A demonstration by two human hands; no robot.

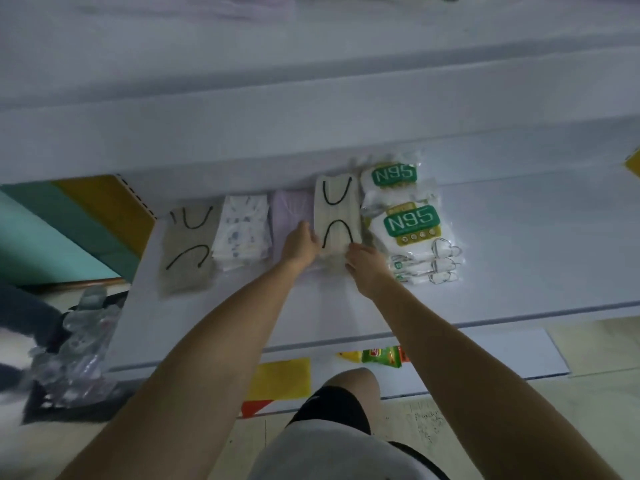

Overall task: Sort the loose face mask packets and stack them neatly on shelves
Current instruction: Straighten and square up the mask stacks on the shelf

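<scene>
Big white upper shelf (311,133) juts out over the back of the row and hides the far ends of the packets. Off the left end of the shelving lies a heap of crumpled clear plastic bags (79,344) on the floor. Along the row itself, the N95 packets (412,223) are stacked at the right end, green labels up, just beside the action. Far left is a grey-beige packet (187,251) with black ear loops, then a white printed packet (242,226), then a lilac packet (289,209), each close against its neighbour. Between the lilac one and the N95 stack lies the cream packet (337,216), flat and lengthwise. The left hand (301,245) has its fingers curled against the packet's near left edge, lying over the lilac packet. The right hand (365,268) clasps the near right corner, so both hands hold the cream packet at its near end. All of this lies on a pale lower shelf (519,254), dimly lit. Under its front lip peeks a small yellow-green packet (381,355), and a yellow label (280,377) shows just below that.
</scene>
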